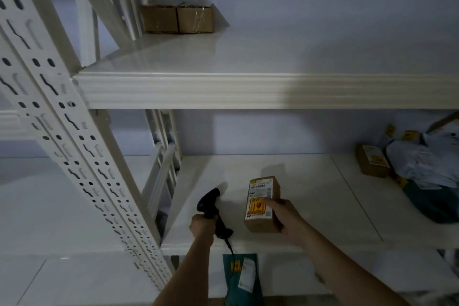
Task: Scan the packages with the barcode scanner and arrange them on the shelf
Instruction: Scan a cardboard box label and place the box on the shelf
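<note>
My left hand [202, 225] grips the handle of a black barcode scanner [211, 206], whose head points up and away over the lower shelf [323, 206]. My right hand [283, 215] holds a small brown cardboard package [260, 223] by its right side, thumb lying across the white and orange label on top. The package is just right of the scanner, above the lower shelf's front part. Two brown boxes [177, 18] stand side by side at the back left of the upper shelf [248, 57].
A brown labelled box [371, 160] and a heap of grey and green mailer bags [427, 169] lie at the right of the lower shelf. A green bag with a label [244, 278] hangs below the shelf's front edge. A perforated white upright [62, 119] stands left.
</note>
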Demonstrator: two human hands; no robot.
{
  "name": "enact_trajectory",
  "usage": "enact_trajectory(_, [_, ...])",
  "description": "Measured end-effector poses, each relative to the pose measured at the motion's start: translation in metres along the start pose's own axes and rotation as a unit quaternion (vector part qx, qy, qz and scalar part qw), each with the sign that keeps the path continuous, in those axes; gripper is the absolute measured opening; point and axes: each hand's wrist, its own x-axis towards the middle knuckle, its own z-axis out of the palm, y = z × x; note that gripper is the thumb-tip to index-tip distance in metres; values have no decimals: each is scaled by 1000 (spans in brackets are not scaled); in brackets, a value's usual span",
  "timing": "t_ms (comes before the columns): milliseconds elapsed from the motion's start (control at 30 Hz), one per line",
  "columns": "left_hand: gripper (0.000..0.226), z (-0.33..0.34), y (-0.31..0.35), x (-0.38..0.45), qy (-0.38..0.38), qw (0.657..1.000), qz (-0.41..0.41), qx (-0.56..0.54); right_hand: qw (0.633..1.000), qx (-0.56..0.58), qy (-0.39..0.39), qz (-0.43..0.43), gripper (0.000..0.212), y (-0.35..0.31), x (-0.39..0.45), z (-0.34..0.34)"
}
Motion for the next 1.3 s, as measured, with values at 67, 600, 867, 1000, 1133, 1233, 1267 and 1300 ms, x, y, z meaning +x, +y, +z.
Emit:
enact_trajectory(67, [28,-1,1,-3,-4,999,4,32,1000,1,-4,-4,45,-1,-3,0])
enact_trajectory(600, [20,-27,56,-96,-202,965,128,-110,997,49,29,-49,43,-32,-75,31])
enact_trajectory(867, [33,-33,84,-196,-198,937,253,-140,988,-24,43,-144,46,-64,-149,30])
enact_trajectory(1000, [28,-51,100,-255,-130,923,325,-162,963,-80,6,-257,42,-84,-208,14])
enact_trajectory(1133, [21,-66,114,-320,-87,897,401,-166,934,-111,-45,-338,38,-106,-276,-10])
enact_trajectory(1233, [26,-80,122,-362,-85,888,423,-158,915,-142,-66,-371,32,-125,-317,-29])
enact_trajectory(1267, [28,-85,126,-375,-83,883,437,-148,907,-154,-80,-383,33,-131,-329,-35])
enact_trajectory(1300, [29,-91,129,-387,-86,878,448,-146,901,-157,-92,-395,35,-136,-340,-39])
